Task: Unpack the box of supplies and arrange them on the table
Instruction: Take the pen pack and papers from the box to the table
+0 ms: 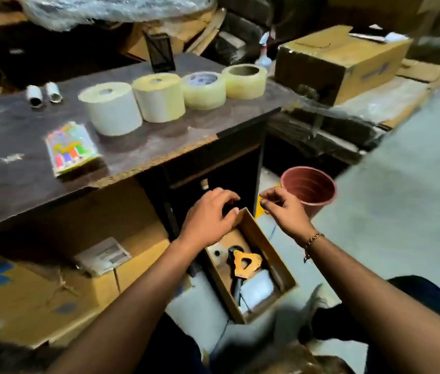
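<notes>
Four rolls (159, 97) and a marker pack (71, 148) lined the table (159, 147). Both hands, left (209, 215) and right (285, 209), hovered empty and loosely curled over the floor box (267, 247), where a tape dispenser (244, 263) remained.

Worn dark table (159, 147) with 4 rolls of tape (156, 97), 2 small tubes (43, 94), 1 marker pack (71, 148).

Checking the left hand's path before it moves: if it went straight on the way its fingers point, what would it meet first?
Probably the far rim of the open box: the left hand curls just above it. Depth is uncertain from this view.
</notes>
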`<move>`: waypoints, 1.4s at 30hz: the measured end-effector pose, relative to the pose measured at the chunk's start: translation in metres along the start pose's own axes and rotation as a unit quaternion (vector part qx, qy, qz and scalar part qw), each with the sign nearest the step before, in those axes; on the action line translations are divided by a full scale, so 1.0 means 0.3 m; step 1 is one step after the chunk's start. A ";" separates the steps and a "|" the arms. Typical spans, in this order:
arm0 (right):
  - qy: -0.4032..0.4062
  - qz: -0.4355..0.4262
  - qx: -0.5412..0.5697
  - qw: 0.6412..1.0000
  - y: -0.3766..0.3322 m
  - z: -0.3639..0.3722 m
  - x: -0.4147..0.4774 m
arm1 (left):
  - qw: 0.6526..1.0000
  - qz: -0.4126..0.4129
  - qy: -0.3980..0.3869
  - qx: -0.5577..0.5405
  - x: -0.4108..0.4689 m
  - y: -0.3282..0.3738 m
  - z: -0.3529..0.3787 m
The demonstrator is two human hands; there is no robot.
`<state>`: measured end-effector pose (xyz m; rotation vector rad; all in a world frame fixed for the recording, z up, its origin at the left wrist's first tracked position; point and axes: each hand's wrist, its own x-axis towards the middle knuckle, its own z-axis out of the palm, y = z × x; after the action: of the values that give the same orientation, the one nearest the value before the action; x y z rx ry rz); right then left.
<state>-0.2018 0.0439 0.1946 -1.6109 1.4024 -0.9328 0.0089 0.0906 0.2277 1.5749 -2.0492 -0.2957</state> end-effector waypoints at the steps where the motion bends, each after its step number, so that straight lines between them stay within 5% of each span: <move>1: 0.010 0.037 -0.001 0.999 0.091 -0.006 -0.005 | 0.999 -0.019 -0.046 -0.009 0.005 -0.018 0.077; 7: 0.048 0.204 -0.041 0.977 0.521 0.043 -0.104 | 0.935 -0.107 -0.337 0.007 -0.005 -0.192 0.568; 12: 0.034 0.273 -0.115 0.954 0.819 0.129 -0.124 | 0.875 -0.171 -0.452 0.022 -0.045 -0.335 0.932; 24: 0.036 0.247 -0.226 0.942 1.086 0.231 -0.071 | 0.827 -0.222 -0.515 0.032 -0.064 -0.430 1.417; 32: 0.038 0.241 -0.221 0.944 1.126 0.274 -0.075 | 0.821 -0.187 -0.519 0.144 -0.060 -0.418 1.488; 42: -0.010 0.250 -0.244 0.937 1.132 0.290 -0.076 | 0.827 -0.212 -0.511 0.097 -0.080 -0.453 1.493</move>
<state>-0.2658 0.0486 -0.1509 -1.4686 2.0114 -0.2765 -0.1131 0.0081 -0.2172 2.3058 -2.4472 -1.3983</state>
